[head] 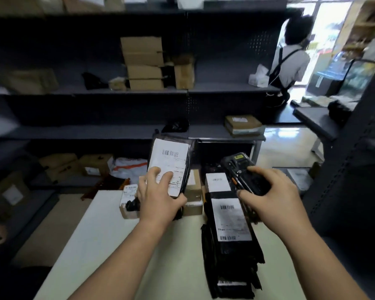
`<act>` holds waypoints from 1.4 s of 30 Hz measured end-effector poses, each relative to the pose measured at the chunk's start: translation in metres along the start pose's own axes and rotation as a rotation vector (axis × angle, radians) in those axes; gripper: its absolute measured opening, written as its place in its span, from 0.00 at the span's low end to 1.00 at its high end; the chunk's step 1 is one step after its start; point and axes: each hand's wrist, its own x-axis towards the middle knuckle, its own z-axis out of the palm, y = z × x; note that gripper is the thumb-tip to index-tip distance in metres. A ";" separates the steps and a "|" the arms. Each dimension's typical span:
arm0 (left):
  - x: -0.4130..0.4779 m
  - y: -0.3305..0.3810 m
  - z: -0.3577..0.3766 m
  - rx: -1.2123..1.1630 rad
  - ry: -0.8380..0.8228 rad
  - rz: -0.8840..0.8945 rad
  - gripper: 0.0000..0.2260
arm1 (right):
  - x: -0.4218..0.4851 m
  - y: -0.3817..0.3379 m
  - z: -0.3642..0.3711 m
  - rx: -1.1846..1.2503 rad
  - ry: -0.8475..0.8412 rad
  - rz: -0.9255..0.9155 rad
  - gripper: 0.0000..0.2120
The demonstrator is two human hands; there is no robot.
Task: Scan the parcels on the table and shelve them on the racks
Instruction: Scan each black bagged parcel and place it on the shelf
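Scanning step here: our left hand (158,198) is wrapped round the lower end of a flat black plastic mailer with a white shipping label (169,156), held upright over the far edge of the white table (108,245). Our right hand (271,198) is clamped on the chunky black handheld scanner (238,163) at its 3 o'clock. We'd tip the scanner's nose toward the barcode near the label's top and keep our fingers (167,176) off the print. A stack of black mailers (230,221) lies at 5 o'clock. Barcodes show, but the text is too blurry to read and there's no brand we can make out.
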 end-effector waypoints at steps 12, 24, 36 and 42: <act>0.075 0.083 -0.036 -0.006 0.263 0.165 0.27 | 0.038 -0.047 -0.050 0.053 0.110 -0.152 0.26; 0.106 0.089 -0.026 0.107 0.332 0.206 0.25 | 0.056 -0.059 -0.057 -0.005 -0.031 -0.095 0.24; 0.122 0.096 -0.034 0.106 0.405 0.218 0.25 | 0.068 -0.078 -0.061 -0.004 -0.115 -0.154 0.25; 0.117 0.095 -0.026 0.095 0.418 0.214 0.25 | 0.071 -0.075 -0.066 -0.011 -0.176 -0.165 0.26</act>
